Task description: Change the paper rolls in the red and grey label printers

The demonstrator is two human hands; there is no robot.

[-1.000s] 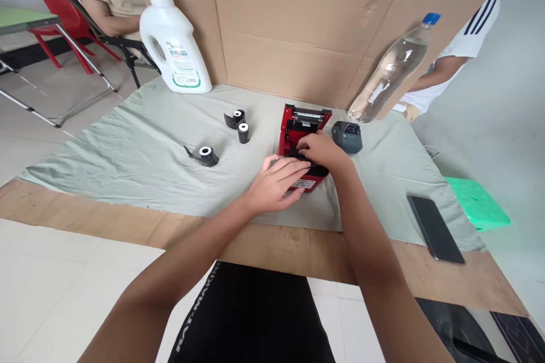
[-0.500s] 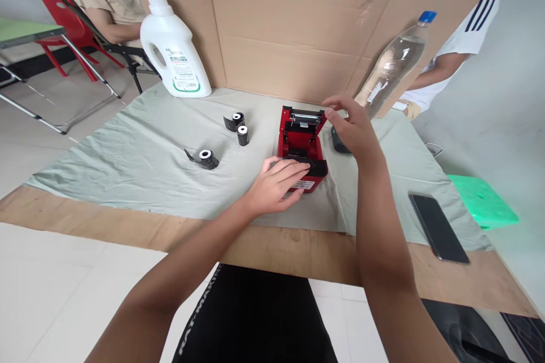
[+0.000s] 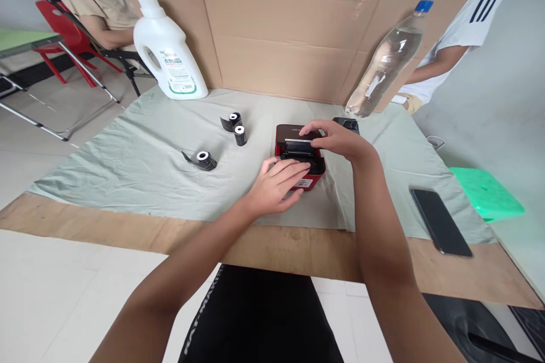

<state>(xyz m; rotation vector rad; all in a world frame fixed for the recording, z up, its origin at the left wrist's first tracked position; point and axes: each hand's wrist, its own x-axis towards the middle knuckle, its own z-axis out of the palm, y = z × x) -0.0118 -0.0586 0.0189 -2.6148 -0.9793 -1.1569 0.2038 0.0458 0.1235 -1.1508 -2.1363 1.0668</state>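
A small red and black printer (image 3: 298, 150) stands on the pale green cloth (image 3: 140, 153), its lid down. My left hand (image 3: 279, 184) rests flat against the printer's near left side, fingers stretched out together. My right hand (image 3: 336, 139) lies on top of the lid with the fingers extended and pressing on it. To the left lie black paper rolls: one (image 3: 203, 160) nearer me and two (image 3: 236, 127) further back. A grey device (image 3: 349, 123) peeks out behind my right hand.
A white detergent jug (image 3: 167, 48) and a tilted clear water bottle (image 3: 385, 62) stand against the cardboard wall (image 3: 289, 28). A black phone (image 3: 440, 221) lies at the right on the wooden table (image 3: 276, 249). A green stool (image 3: 487, 198) is beyond; other people sit at both back corners.
The printer's red lid stood open a second ago; my right hand rose from inside it to the lid's top and swung it down shut. The left hand stayed put.
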